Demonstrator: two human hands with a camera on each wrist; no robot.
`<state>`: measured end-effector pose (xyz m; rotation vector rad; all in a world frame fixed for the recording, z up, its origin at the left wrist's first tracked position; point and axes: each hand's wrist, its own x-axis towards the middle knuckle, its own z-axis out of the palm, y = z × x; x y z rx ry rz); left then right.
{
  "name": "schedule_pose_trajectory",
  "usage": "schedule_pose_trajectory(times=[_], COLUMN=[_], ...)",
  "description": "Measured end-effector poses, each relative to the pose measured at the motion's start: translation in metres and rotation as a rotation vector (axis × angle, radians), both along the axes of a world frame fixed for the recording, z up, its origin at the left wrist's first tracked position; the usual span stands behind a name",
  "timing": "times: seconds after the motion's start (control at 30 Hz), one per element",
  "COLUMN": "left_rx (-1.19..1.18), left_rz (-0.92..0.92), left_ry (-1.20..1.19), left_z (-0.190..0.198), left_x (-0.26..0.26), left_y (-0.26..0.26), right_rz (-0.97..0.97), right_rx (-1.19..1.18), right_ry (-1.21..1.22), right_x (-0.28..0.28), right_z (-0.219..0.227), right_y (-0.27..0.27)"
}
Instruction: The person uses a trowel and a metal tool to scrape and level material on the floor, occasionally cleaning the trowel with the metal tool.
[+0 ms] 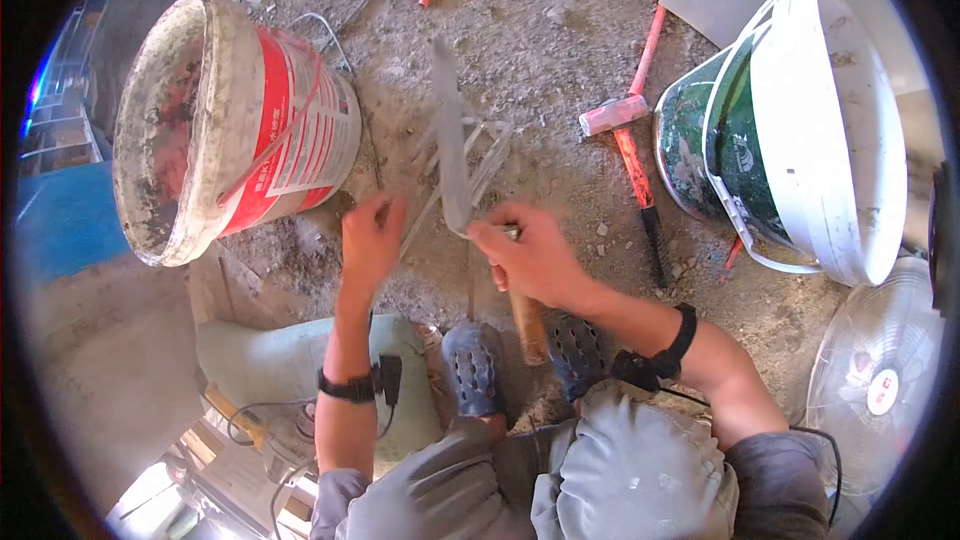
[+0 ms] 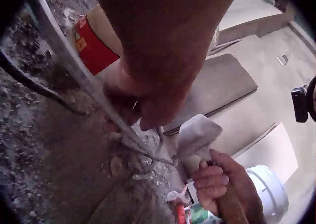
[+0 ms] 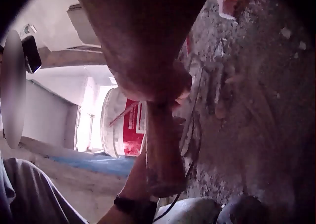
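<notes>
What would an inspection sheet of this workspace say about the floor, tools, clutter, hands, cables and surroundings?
Surface: gritty, debris-strewn floor.
Job's things: trowel with a wooden handle.
Clutter: hammer, metal frame, red-and-white bucket, green-and-white bucket.
Hands: right hand grips the trowel; left hand has curled fingers, any hold unclear.
Cables: black cable near the fan.
Surroundings: fan at the person's right, pale green sack at their left.

Building site: debris-strewn floor [image 1: 545, 55], sledgehammer [image 1: 613, 116]
</notes>
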<state>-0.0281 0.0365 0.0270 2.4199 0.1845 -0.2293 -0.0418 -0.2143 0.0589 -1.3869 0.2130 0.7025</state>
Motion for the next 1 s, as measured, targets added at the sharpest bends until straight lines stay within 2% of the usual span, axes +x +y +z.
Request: schedule_pose_trajectory(times=[0.03, 0.13, 0.23, 0.37, 0.5, 0.57, 0.67, 0.77, 0.83, 0.93, 1.0], left_rx=[0.045, 0.082, 0.109, 0.201, 0.203, 0.196, 0.199, 0.184, 0.168, 0.169, 0.176], left_rz=[0.026, -0.091, -0.043, -0.048, -0.062, -0.068, -0.071, -0.071, -0.070, -0.020, -0.067], left_ry=[0.101, -0.050, 0.026, -0.015, -0.022, -0.017, -0.021, -0.052, -0.106, -0.014, -0.038], left_z=[0.011, 0.001, 0.013, 0.007, 0.006, 0.005, 0.006, 0.004, 0.003, 0.007, 0.004], left_x=[-0.013, -0.056, -0.074, -0.077, -0.075, -0.076, -0.073, -0.075, -0.074, -0.073, -0.072], left_y=[-0.004, 0.005, 0.002, 0.000, 0.000, 0.001, 0.001, 0.001, -0.001, -0.003, 0.002], right_rz=[0.001, -0.048, -0.121, -0.189, -0.155, -0.166, -0.263, -0.231, -0.235, -0.315, -0.340], right_rx=[-0.005, 0.050, 0.130, 0.109, 0.082, 0.075, 0.128, 0.145, 0.141, 0.162, 0.198], right_ry=[-0.020, -0.129, -0.126, 0.024, -0.066, -0.130, 0.073, -0.060, 0.016, 0.097, 0.102], right_x=[0.000, -0.006, -0.009, -0.008, -0.018, -0.019, -0.011, -0.011, -0.007, -0.003, -0.002], right_z=[0.000, 0.008, 0.001, -0.030, -0.041, -0.043, -0.047, -0.040, -0.042, -0.035, -0.030], right_y=[0.008, 0.027, 0.045, 0.061, 0.063, 0.067, 0.075, 0.074, 0.077, 0.085, 0.088])
